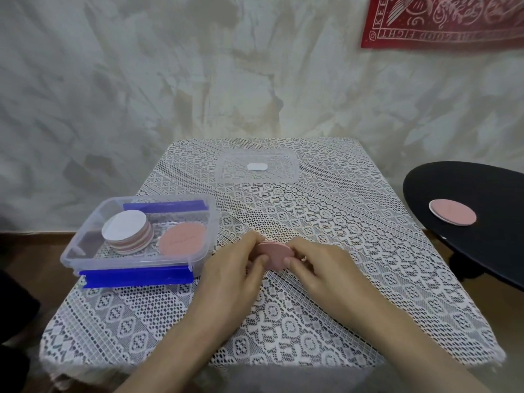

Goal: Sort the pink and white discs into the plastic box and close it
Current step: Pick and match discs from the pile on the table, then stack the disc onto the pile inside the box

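Here, at the near middle of the lace-covered table point(283, 330), a person's left hand point(235, 269) and right hand point(321, 269) meet on a held pink disc point(276, 252). Each pinches its rim between thumb and curled fingertips, just above the cloth. Whether it is one disc or a thin pile cannot be told. The two-sided hold looks meant to square it up or part it before sorting.

Just left of the hands sits the plastic box point(127, 263), open, with its blue clips point(136, 277) folded down so the mouth is free. Inside, a white-topped stack point(127, 231) leans at the left and a lone pink disc point(183, 239) lies at the right.

On the black side table point(467, 182), well apart, a pink-on-white pair point(453, 212) is not yet sorted. The clear lid point(283, 173) lies at the far edge, out of the way.
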The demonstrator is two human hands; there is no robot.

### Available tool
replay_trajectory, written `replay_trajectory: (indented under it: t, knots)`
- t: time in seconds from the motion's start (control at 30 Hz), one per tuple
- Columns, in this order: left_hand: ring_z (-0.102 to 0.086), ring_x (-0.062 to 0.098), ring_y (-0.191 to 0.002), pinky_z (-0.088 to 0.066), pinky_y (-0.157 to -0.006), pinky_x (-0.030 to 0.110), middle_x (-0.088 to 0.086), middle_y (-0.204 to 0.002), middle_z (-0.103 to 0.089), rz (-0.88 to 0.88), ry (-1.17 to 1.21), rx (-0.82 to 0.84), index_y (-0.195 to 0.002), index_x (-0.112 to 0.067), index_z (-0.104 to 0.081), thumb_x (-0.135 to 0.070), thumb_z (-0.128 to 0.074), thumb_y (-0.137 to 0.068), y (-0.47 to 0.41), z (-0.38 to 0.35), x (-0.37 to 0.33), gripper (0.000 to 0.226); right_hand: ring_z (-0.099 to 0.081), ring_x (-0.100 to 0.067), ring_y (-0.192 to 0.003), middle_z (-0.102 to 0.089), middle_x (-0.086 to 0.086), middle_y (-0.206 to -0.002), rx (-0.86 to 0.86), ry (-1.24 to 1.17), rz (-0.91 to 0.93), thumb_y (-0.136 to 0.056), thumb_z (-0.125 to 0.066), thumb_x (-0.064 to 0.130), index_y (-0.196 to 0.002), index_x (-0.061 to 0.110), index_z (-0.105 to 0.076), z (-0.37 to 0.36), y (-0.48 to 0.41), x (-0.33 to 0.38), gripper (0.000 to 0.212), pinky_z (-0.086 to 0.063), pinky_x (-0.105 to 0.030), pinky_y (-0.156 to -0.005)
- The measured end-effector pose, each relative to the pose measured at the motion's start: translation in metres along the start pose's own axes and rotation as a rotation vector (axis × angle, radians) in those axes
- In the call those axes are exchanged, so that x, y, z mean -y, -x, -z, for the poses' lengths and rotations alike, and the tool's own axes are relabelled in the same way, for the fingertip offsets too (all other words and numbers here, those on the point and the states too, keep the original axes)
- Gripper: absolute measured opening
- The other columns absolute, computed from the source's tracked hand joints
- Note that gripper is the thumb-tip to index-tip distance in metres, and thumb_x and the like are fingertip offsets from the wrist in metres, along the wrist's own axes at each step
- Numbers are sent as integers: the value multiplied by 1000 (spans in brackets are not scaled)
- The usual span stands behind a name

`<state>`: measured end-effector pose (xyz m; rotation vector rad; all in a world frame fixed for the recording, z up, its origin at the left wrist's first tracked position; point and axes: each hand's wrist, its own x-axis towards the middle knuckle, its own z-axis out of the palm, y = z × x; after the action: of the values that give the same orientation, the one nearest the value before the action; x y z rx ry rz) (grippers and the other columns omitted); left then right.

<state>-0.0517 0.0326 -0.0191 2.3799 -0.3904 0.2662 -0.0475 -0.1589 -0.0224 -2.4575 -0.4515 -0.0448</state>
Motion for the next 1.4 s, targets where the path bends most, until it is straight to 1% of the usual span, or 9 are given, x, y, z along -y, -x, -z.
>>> replay_trajectory:
  t: [0.1, 0.2, 0.43, 0.6, 0.73, 0.83, 1.07, 1.2, 1.4]
  knots:
    - [-57, 2, -76, -45, -63, 24, -15, -79, -62, 8, 30, -12, -96, -35, -53, -30, -56, -99, 3, 6, 1, 6, -60, -8, -62, -65, 12, -75, -25, -78, 4, -104, -52, 36, -107, 38, -55, -4, 0, 3, 5, -51, -33, -57]
    - [-58, 0, -80, -40, -60, 15, -18, -80, -63, 18, 54, -18, -98, -36, -54, -30, -56, -99, 6, 13, 0, 6, -58, -5, -61, -64, 12, -73, -56, -106, 22, -104, -52, 37, -105, 40, -54, -3, -1, 5, 4, -46, -28, -53]
    - [-60, 2, -80, -47, -64, 22, -18, -83, -65, 9, 69, -86, -102, -39, -57, -37, -55, -98, 13, 33, -1, 5, -58, 1, -64, -65, 17, -79, -96, -197, 57, -101, -55, 39, -104, 38, -60, 0, -4, 18, 5, -40, -15, -55]
    - [-61, 7, -77, -47, -61, 24, -24, -90, -62, 28, 77, -140, -96, -39, -58, -34, -58, -97, 18, 51, 5, 5, -64, -3, -72, -66, 28, -94, -90, -243, 84, -100, -57, 38, -103, 39, -61, -8, -16, 37, 5, -49, -20, -59]
    - [-62, 5, -71, -52, -57, 30, -15, -78, -64, 101, 92, -183, -96, -37, -61, -34, -59, -96, 19, 68, 19, 4, -65, -5, -73, -69, 20, -90, -77, -288, 102, -100, -59, 36, -104, 37, -63, -13, -29, 56, 6, -52, -23, -63]
    - [-61, -4, -78, -53, -57, 25, -20, -83, -66, 163, 111, -191, -101, -38, -63, -34, -59, -96, 20, 81, 32, 8, -65, -2, -73, -70, 15, -88, -63, -286, 97, -99, -59, 39, -107, 38, -61, -20, -42, 72, 8, -50, -22, -63]
    - [-57, -8, -73, -39, -62, 16, -21, -88, -69, 271, 66, -330, -109, -39, -69, -34, -67, -93, 21, 123, 71, 17, -63, -5, -70, -69, 11, -82, 4, -336, 88, -98, -63, 30, -101, 34, -64, -40, -85, 121, 4, -50, -29, -65]
    - [-57, -4, -67, -40, -63, 27, -21, -80, -71, 303, -3, -383, -108, -43, -71, -30, -67, -92, 23, 144, 96, 21, -67, -9, -70, -71, 8, -78, 28, -335, 89, -96, -66, 24, -100, 29, -64, -52, -108, 141, 7, -55, -37, -73]
    - [-63, 7, -94, -51, -81, 33, -24, -99, -69, 396, -154, -416, -116, -41, -69, -36, -63, -94, 24, 168, 127, 23, -63, 1, -63, -74, 14, -74, 60, -296, 96, -98, -64, 26, -101, 32, -61, -67, -143, 157, 8, -47, -32, -65]
